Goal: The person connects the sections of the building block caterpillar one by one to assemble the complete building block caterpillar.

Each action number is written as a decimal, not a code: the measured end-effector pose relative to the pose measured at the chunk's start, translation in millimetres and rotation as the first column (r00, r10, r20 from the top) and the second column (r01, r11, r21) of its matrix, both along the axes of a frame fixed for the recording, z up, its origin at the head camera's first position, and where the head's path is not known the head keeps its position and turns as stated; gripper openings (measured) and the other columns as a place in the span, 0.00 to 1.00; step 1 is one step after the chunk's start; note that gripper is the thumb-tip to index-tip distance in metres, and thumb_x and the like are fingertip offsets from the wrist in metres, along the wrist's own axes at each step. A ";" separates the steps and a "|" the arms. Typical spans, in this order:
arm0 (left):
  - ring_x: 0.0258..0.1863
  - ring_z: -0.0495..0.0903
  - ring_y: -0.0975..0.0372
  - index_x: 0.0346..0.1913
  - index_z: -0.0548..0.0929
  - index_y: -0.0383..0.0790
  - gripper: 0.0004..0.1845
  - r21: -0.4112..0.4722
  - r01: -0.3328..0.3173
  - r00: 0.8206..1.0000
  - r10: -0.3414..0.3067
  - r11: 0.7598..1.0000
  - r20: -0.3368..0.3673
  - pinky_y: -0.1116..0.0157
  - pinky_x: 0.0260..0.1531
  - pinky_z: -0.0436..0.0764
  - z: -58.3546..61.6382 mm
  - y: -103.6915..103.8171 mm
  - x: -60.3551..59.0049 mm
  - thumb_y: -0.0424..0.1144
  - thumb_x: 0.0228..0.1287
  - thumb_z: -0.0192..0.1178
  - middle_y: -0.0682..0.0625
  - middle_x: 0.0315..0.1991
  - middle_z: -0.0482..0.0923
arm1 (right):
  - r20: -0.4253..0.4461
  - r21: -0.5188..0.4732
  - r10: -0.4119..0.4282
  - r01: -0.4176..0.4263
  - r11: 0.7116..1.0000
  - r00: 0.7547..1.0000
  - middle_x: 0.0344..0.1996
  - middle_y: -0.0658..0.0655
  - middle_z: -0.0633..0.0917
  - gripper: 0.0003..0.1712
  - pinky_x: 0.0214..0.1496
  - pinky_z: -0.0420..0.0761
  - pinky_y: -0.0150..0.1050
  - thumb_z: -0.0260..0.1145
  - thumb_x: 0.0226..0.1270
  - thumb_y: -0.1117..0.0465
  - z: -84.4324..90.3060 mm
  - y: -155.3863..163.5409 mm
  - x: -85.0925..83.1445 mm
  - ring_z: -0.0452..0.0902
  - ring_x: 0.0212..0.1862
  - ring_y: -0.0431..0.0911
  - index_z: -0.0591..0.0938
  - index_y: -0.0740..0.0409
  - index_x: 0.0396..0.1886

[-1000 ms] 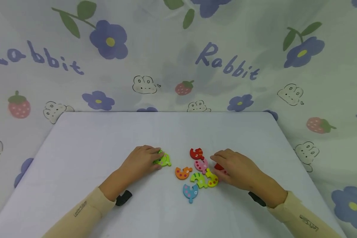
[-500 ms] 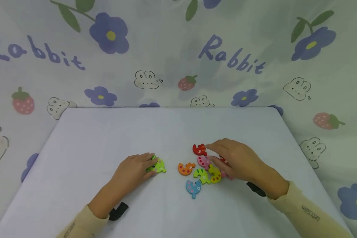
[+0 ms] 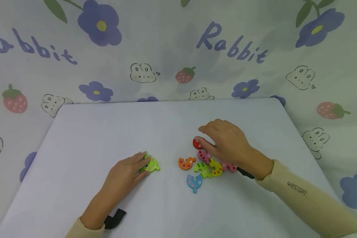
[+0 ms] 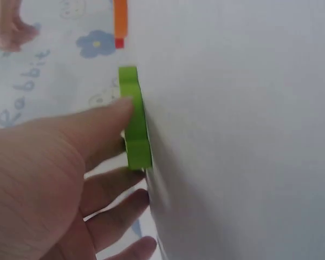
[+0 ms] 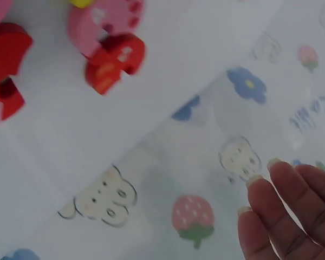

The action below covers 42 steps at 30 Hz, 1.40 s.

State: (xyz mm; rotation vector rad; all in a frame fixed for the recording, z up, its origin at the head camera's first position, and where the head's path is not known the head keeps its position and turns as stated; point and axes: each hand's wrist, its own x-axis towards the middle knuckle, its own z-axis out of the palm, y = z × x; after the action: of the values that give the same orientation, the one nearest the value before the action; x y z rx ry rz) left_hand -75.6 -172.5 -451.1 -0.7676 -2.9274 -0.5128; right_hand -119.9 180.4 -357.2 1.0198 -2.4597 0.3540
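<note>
My left hand (image 3: 120,180) pinches a light green puzzle piece (image 3: 152,164) with a small face, lying flat on the white table. In the left wrist view the thumb presses the edge of this green piece (image 4: 136,124). My right hand (image 3: 229,142) hovers with loosely spread fingers above a red numbered piece (image 3: 196,144), partly covering it in the head view. Its fingers hold nothing in the right wrist view, apart from the red piece (image 5: 116,62) there. Below the right hand lie a pink piece (image 3: 203,156), a yellow piece (image 3: 217,168) and another pink piece (image 3: 228,167).
Nearer the front are an orange piece (image 3: 185,163), a striped green piece (image 3: 201,168) and a blue piece (image 3: 194,181). A second red piece (image 5: 8,70) shows only in the right wrist view. Behind the table (image 3: 107,129) hangs a printed cloth (image 3: 163,46).
The left hand has drawn the light green piece leftward, away from the other pieces. My right hand has risen off the pieces at the right and moved toward the back. The head view has shifted.
</note>
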 end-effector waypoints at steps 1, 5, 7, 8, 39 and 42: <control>0.68 0.77 0.49 0.67 0.83 0.41 0.29 0.001 0.000 1.000 0.000 1.000 -0.004 0.43 0.61 0.78 -0.1 0.6 1.0 0.44 0.64 0.75 0.44 0.69 0.78 | 0.004 0.010 -0.005 0.005 1.000 1.000 0.38 0.56 0.90 0.19 0.44 0.87 0.47 0.78 0.63 0.53 -2.5 -1.7 -1.8 0.86 0.41 0.52 0.89 0.61 0.46; 0.69 0.76 0.48 0.68 0.82 0.40 0.31 -0.002 -0.001 1.000 0.001 1.000 -0.030 0.44 0.63 0.77 -0.9 0.9 4.9 0.43 0.63 0.76 0.42 0.70 0.76 | 0.064 0.100 -0.027 0.020 0.995 0.998 0.35 0.53 0.89 0.18 0.41 0.86 0.44 0.77 0.65 0.49 -13.4 -8.2 -9.3 0.84 0.37 0.49 0.89 0.59 0.45; 0.69 0.76 0.49 0.68 0.83 0.40 0.31 0.006 -0.007 0.999 0.007 1.000 -0.044 0.44 0.63 0.77 -1.0 -0.1 5.7 0.42 0.63 0.76 0.42 0.70 0.77 | 0.102 0.159 -0.055 0.039 0.987 0.993 0.36 0.53 0.89 0.20 0.41 0.86 0.44 0.75 0.68 0.46 -18.2 -11.0 -13.6 0.83 0.37 0.49 0.89 0.59 0.46; 0.69 0.76 0.49 0.68 0.83 0.40 0.31 0.012 -0.009 0.999 0.010 1.000 -0.048 0.44 0.64 0.76 -1.0 -0.5 5.8 0.42 0.62 0.76 0.43 0.70 0.77 | 0.125 0.189 -0.079 0.054 0.981 0.989 0.36 0.53 0.88 0.22 0.41 0.86 0.44 0.74 0.68 0.45 -21.1 -11.8 -16.1 0.83 0.37 0.50 0.88 0.59 0.47; 0.76 0.67 0.52 0.69 0.83 0.50 0.28 0.372 0.009 0.988 -0.066 0.928 0.142 0.41 0.72 0.61 -27.7 -28.6 -10.9 0.41 0.67 0.74 0.54 0.74 0.73 | 0.619 0.423 -0.473 0.241 0.873 0.627 0.44 0.60 0.81 0.34 0.46 0.87 0.45 0.77 0.65 0.44 -55.3 -25.3 -48.8 0.78 0.43 0.52 0.80 0.65 0.59; 0.76 0.67 0.52 0.69 0.82 0.50 0.27 0.395 0.009 0.987 -0.072 0.919 0.146 0.40 0.71 0.61 -30.3 -31.3 -11.9 0.41 0.67 0.73 0.54 0.74 0.73 | 0.598 0.407 -0.434 0.212 0.889 0.674 0.49 0.62 0.80 0.35 0.51 0.87 0.48 0.77 0.66 0.46 -57.5 -26.7 -46.9 0.77 0.48 0.53 0.80 0.63 0.63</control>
State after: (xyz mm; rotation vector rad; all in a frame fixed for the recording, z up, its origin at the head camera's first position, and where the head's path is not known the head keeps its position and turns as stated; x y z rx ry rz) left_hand -87.4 -203.8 -481.4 -0.7616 -2.7987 -1.1717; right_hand -166.8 153.7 -414.8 0.5652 -3.3934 0.2527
